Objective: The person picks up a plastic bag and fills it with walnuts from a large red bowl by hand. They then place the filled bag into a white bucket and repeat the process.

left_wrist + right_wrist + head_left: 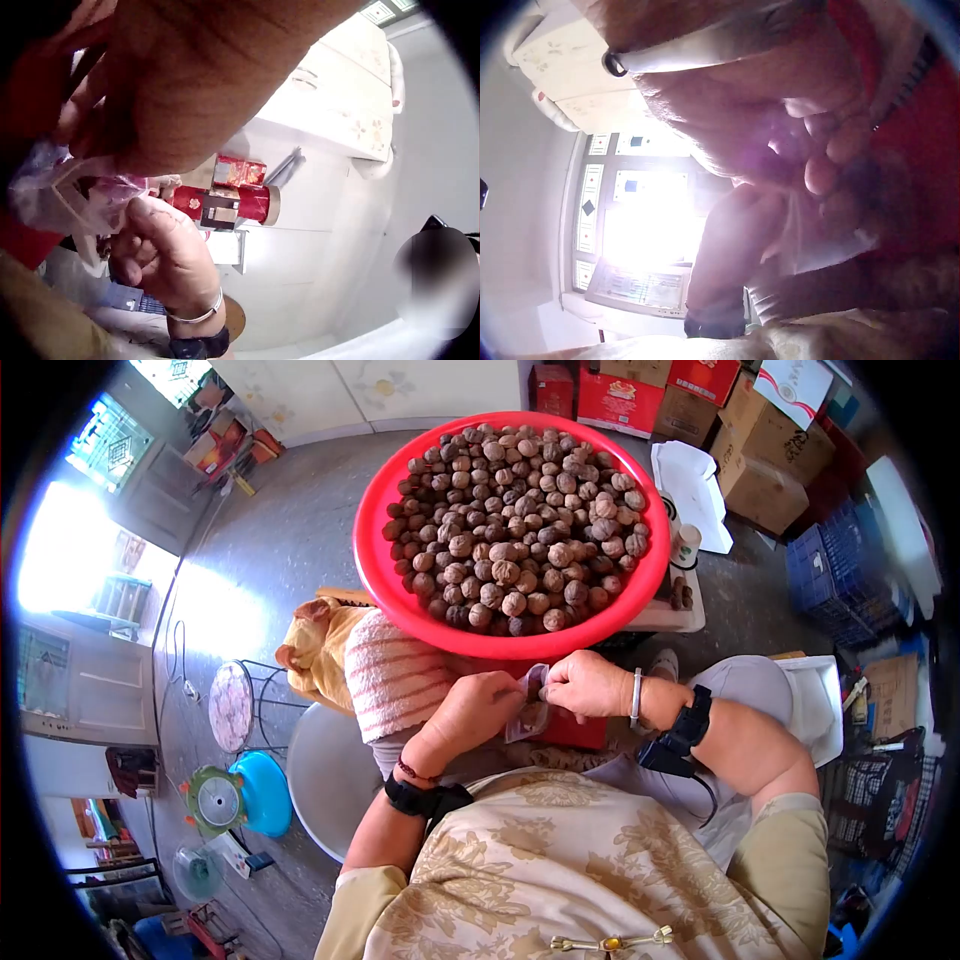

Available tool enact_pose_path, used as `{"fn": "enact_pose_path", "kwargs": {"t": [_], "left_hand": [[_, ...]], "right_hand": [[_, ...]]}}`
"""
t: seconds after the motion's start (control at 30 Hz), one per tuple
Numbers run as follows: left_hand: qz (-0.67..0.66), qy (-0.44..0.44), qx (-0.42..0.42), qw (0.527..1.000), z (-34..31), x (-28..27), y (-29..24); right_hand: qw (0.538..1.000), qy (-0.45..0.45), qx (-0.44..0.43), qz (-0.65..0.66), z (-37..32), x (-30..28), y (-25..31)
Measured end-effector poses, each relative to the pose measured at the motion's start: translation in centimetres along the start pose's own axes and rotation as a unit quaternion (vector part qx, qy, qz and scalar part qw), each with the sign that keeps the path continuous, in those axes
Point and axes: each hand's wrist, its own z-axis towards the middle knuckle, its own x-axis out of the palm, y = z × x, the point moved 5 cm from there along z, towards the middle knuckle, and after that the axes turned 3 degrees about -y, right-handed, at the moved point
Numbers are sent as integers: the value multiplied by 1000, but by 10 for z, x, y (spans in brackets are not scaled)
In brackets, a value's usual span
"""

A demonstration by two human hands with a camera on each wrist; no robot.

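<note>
Head view: at the centre of the frame, just below the near rim of a red basin (pixel 372 575), two hands hold a small translucent plastic bag (pixel 527 715) between them. The left hand (pixel 475 708), its fingers curled, grips the bag from the left. The right hand (pixel 590 685), encircled at the wrist by a silver bangle (pixel 636 698), pinches the bag from the right between thumb and forefinger, the remaining fingers curled. The basin, upper centre, bears a broad heap of brown walnuts (pixel 514 530). A striped towel (pixel 385 670) lies at its lower left; a white tray (pixel 690 485) stands at its right. Upper right: a red carton (pixel 620 402) carries pale lettering, and a brown carton (pixel 775 435) dark print, both too small to read. Left wrist view: purplish markings show on the bag; no word is legible.
</note>
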Motion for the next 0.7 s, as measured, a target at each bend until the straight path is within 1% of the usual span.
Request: {"fn": "enact_pose_path", "kwargs": {"t": [0.03, 0.07, 0.1, 0.17, 0.2, 0.27, 0.3, 0.37, 0.43, 0.5, 0.57, 0.6, 0.67, 0.7], "left_hand": [[-16, 23, 11, 1000, 1, 5, 1], [-31, 46, 22, 998, 1, 10, -1], [-31, 45, 22, 998, 1, 11, -3], [-23, 52, 46, 997, -2, 12, -12], [-23, 50, 45, 997, -2, 11, -15], [57, 11, 20, 998, 0, 4, -18], [58, 10, 20, 998, 0, 4, -16], [64, -81, 61, 993, -1, -1, -12], [63, -90, 74, 991, -1, 2, 3], [62, -100, 87, 989, -2, -3, -2], [71, -29, -50, 996, -2, -2, 5], [71, -29, -49, 996, -2, -1, 9], [-8, -9, -26, 1000, -1, 6, 19], [-8, -9, -26, 1000, 0, 8, 24]], "right_hand": [[1000, 1, -1, -1, 0, 2, -1], [1000, -2, 1, 30, 1, 4, 0], [998, -5, 3, 61, 1, 5, 1], [998, -14, 3, 57, 3, 6, 2], [998, -23, 4, 55, 4, 7, 2], [998, -29, 3, 51, 7, 7, 0], [998, -35, 3, 46, 8, 6, 0], [999, -33, 6, 43, 9, 5, -1], [999, -31, 9, 39, 10, 6, -2], [997, -33, 8, 64, 11, 9, -3], [997, -29, 11, 75, 9, 9, -1], [996, -24, 14, 86, 8, 9, 0], [996, -17, 10, 89, 11, 11, -3], [996, -10, 6, 91, 12, 13, -5]]}}
